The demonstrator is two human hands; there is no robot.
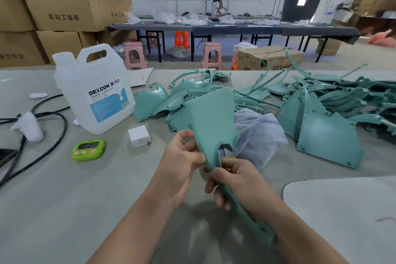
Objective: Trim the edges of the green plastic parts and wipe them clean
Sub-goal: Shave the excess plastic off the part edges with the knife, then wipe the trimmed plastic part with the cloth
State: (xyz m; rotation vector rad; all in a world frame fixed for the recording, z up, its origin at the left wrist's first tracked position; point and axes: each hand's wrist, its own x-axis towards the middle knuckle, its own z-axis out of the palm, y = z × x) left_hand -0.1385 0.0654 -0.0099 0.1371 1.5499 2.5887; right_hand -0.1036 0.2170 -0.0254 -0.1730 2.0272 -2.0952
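Note:
I hold one green plastic part (211,118) up over the grey table (64,199); it is wide at the top and narrows to a long strip running down toward me. My left hand (182,163) pinches its left edge near the notch. My right hand (233,180) grips the narrow strip just below, with a small yellowish object barely visible by its fingers. A pale blue cloth (259,135) lies crumpled behind the part. A pile of green plastic parts (321,96) spreads across the table's far right.
A white DEXCON jug (94,90) stands at the left, with a white charger (139,135), a green timer (89,149) and black cables (42,150) near it. A white board (342,210) lies at the right front. Cardboard boxes (60,6) stack at the back left.

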